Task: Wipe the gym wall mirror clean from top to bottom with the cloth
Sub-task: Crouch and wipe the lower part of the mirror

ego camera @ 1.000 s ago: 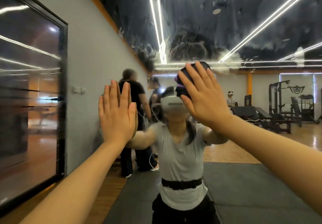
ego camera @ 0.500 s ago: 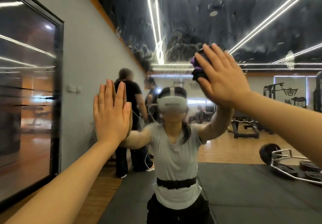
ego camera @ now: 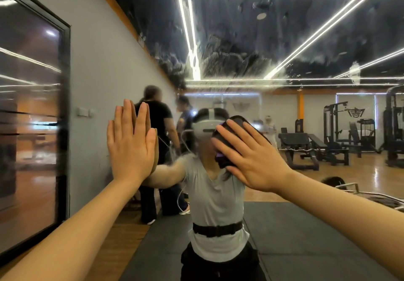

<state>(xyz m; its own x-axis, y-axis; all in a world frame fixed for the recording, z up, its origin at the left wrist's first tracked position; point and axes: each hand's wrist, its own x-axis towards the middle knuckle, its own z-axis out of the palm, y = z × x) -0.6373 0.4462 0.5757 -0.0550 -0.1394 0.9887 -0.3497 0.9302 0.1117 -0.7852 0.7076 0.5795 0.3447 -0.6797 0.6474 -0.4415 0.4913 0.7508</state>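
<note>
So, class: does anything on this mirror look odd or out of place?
Yes. The upper mirror is covered in wet smears and droplets, blurring the reflected ceiling lights; below the cloth it reflects cleanly.

Single head-worn view, close, facing mirror (ego camera: 284, 40) straight on.

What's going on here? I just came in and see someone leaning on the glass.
A person is wiping the gym wall mirror. The right hand presses a dark cloth flat against the glass at about head height, while the left hand rests open on the mirror as a brace. Wet streaks and droplets show on the glass above the hands, so the wipe is not finished.
</note>
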